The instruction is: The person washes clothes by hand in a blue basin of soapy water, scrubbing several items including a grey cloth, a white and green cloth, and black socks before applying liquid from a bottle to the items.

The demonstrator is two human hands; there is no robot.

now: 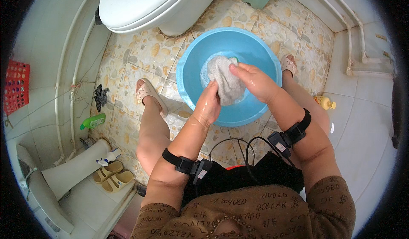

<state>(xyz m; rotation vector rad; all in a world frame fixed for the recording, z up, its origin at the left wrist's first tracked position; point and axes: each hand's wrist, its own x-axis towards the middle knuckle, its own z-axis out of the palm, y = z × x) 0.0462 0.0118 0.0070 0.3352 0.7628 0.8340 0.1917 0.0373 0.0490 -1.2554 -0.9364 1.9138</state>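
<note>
A: Head view. Both hands over the basin (191, 75), closed on the cloth (226, 83).

B: Left hand (208, 105)?

A: Wet, fingers curled round the cloth's lower left edge. Clamped tight, no gap visible between fingers and fabric.

B: Right hand (253, 81)?

A: Also wet, pinching the cloth's upper right side, fingertips pressed into it from above. Closed on it as well.

B: Cloth itself?

A: White, bunched, soaked. Held between the two hands, just above the bottom of the basin, touching foamy water (206, 73) directly beneath the grip. Something small and green (233, 60) peeking out just past the right fingertips; cannot tell what.

B: Around the grip?

A: Blue round basin under and around both hands, standing on patterned tiles (140, 56). Two feet in pink slippers, one (149, 94) left of the grip beside the basin, one (289, 63) right of it, touching the basin's rim. Black wrist bands with cables, one on each forearm, below the grip.

B: Farther out?

A: White toilet (145, 5) beyond the basin, up and left of the hands. Green bottle (93, 121) far left, lying by the pipes. Yellow bottle (326, 103) right of the hands, near the wall. Beige sandals (113, 176) well apart at lower left. Red basket (16, 85) at the far left edge.
</note>
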